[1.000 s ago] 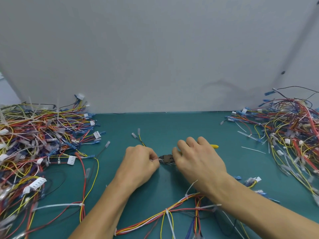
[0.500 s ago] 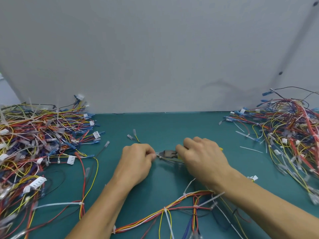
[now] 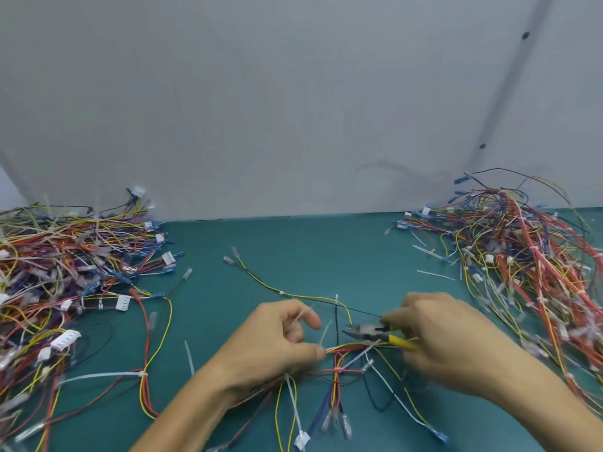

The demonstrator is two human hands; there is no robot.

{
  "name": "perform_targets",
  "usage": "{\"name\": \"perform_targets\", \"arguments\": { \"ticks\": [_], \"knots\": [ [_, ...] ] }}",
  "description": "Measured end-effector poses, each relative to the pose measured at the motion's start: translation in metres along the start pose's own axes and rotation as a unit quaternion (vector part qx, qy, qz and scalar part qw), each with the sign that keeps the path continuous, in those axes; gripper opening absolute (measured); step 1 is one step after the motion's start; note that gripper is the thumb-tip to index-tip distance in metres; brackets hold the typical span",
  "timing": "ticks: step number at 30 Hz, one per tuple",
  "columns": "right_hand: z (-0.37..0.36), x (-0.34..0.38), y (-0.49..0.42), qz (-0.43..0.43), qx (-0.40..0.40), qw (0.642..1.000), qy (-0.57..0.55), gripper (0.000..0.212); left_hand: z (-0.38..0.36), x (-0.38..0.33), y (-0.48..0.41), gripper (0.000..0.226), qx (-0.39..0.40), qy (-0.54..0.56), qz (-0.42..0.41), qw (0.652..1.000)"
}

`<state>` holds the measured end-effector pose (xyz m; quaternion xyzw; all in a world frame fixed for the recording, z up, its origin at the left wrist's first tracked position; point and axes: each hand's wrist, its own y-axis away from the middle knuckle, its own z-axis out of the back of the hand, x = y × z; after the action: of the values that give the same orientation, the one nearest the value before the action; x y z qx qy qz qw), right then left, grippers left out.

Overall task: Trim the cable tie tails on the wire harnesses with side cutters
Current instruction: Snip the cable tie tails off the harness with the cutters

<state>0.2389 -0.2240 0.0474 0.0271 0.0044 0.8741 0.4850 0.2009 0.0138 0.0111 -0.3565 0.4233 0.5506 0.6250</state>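
A wire harness of red, yellow and orange wires lies on the green mat near the front middle. My left hand pinches its bundle at the left, and a white cable tie tail stands up just beside the fingertips. My right hand grips the yellow-handled side cutters. Their dark jaws are slightly apart and point left toward the tail, a short gap away. Other white ties hang off the harness nearer me.
A large pile of harnesses fills the left side. Another pile covers the right side. A lone yellow-black wire runs across the mat's middle. Loose cut tie tails lie near the right pile. A grey wall stands behind.
Both hands have moved toward me and to the right, off the yellow-black wire and onto the multicoloured harness. The cutter jaws now sit open beside a tie tail.
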Motion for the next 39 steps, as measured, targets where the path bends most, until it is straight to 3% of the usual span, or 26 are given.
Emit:
{"name": "perform_targets", "arguments": {
  "ticks": [5,14,21,25,39],
  "knots": [
    [-0.012,0.013,0.002,0.035,0.018,0.999,0.021,0.004,-0.011,0.009,-0.002,0.007,-0.028,-0.032,-0.004,0.999],
    [-0.012,0.013,-0.024,0.060,0.035,0.997,0.030,0.015,-0.008,0.021,-0.007,0.015,-0.049,-0.019,0.007,0.999],
    [-0.009,0.010,-0.031,0.097,0.029,0.995,0.021,0.007,-0.008,0.020,-0.007,0.016,-0.043,-0.010,0.005,0.999],
    [-0.007,0.004,-0.031,0.107,0.018,0.994,0.023,0.018,-0.008,0.019,-0.007,0.018,-0.046,-0.010,0.005,0.999],
    [-0.013,0.008,-0.034,0.163,0.026,0.984,0.070,0.007,-0.010,0.017,-0.005,0.016,-0.041,-0.016,0.015,0.999]
  ]
}}
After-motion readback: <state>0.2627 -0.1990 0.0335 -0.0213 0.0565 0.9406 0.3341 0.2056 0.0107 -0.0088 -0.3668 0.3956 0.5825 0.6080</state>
